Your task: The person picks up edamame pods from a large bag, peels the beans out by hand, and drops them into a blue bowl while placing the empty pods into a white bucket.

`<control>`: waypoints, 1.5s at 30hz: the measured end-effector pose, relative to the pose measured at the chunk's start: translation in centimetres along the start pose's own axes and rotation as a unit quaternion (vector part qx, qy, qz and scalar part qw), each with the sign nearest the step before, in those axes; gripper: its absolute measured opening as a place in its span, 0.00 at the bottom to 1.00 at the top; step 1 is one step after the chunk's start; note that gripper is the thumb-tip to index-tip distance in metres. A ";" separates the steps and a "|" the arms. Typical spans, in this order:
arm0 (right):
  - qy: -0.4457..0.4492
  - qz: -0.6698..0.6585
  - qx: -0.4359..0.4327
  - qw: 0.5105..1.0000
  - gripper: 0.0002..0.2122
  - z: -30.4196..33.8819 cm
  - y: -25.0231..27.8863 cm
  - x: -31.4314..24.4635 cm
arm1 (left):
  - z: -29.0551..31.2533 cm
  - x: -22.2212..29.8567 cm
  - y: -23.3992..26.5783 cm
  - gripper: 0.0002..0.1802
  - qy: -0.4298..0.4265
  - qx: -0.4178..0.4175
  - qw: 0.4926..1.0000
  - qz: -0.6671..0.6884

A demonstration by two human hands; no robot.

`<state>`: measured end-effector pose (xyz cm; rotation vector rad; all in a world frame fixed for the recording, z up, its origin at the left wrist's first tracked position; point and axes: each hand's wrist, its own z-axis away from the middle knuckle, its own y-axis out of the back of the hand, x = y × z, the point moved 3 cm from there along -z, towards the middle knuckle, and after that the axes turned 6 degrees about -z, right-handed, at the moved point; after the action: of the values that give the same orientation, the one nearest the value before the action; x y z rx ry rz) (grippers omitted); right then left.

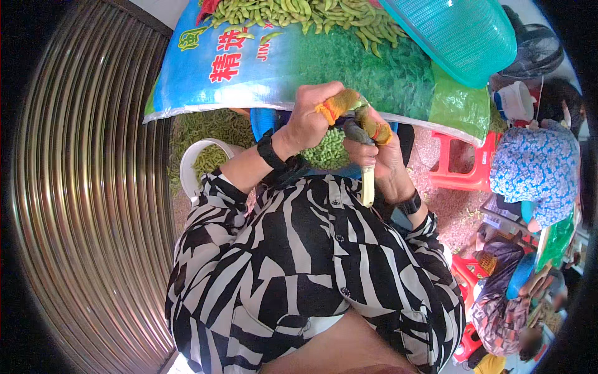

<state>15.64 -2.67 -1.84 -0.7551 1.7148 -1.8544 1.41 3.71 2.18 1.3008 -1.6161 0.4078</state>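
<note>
My left hand is closed, with a yellow-brown cover on a finger. Its fingertips meet my right hand's at a green bean pod, which is mostly hidden by the fingers. My right hand also wears a finger cover and wraps round a small tool with a pale handle. The tool's dark upper part shows beside the thumb; its working end cannot be made out. Below my hands, shelled green beans lie in a blue container. Ahead, many pods are heaped on a printed plastic sack.
A turquoise basket rests at the far right of the sack. On my left are a white bucket with pods and a ribbed metal shutter. To the right stand a red stool and a person in blue floral clothing; others sit nearer.
</note>
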 end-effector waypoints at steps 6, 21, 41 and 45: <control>0.072 0.125 0.086 0.986 0.19 0.0 -0.3 -0.7 | 1.2 -2.3 -0.7 0.13 0.241 -0.005 0.937 0.252; 0.261 0.544 0.140 0.785 0.19 1.2 0.6 -1.7 | 1.7 -1.3 -0.4 0.14 0.132 -0.127 0.983 0.027; 0.266 0.535 0.182 0.781 0.14 2.6 2.2 -3.5 | 10.6 0.8 16.3 0.06 0.301 -0.199 0.732 -0.578; 0.258 0.542 0.183 0.779 0.14 1.6 2.0 -2.8 | 3.5 2.0 16.1 0.11 0.114 -0.023 0.866 -0.486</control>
<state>18.73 -2.11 -3.94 0.8558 1.4338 -1.4367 -14.31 5.92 7.14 1.7589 -0.6129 -0.1118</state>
